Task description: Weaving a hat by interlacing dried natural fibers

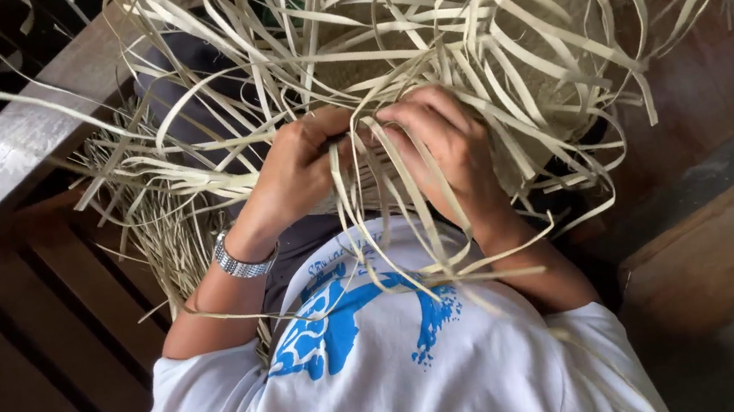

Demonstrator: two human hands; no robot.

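Pinching pale weaving strips (pixel 423 57) w/ both hands, left hand (pixel 292 173) & right hand (pixel 444 144); best kept flat, tension even.

Pale, matt plant-fibre strips (pixel 419 29), flat and papery, spill over a dark slatted wooden floor (pixel 31 307) with a dull grain. A shiny metal link watch (pixel 240 262) glints beside a soft white cotton shirt (pixel 390 382) with blue print.

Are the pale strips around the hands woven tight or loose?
Mostly loose: the pale strips curl and splay free around both hands; whether any part is woven is hidden beneath.
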